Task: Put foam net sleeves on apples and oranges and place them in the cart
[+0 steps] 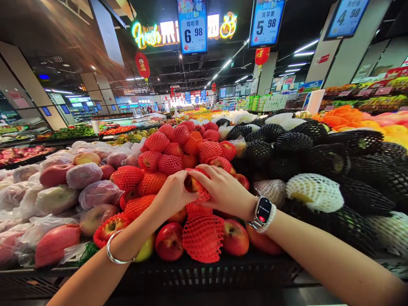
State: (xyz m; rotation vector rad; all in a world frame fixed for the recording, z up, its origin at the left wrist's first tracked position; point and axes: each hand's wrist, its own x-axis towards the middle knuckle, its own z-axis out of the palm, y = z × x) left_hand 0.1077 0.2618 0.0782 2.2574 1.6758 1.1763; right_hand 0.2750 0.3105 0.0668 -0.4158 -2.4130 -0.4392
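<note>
Both my hands meet over the middle of a heap of red apples. Between them is an apple in a red foam net (201, 190), partly hidden by my fingers. My left hand (177, 191) grips its left side, with thumb and fingers curled round it. My right hand (219, 187) wraps over its top and right side. Just below lies a red foam net sleeve (203, 238), with a bare red apple (169, 241) on its left and another bare apple (235, 237) on its right. More netted apples (174, 146) are piled behind my hands.
Plastic-wrapped apples (98, 193) fill the left side of the display. Fruit in black foam nets (321, 163) and a white-netted fruit (314, 191) lie on the right. A black slatted crate edge (223, 274) runs along the front. Price screens (192, 27) hang overhead.
</note>
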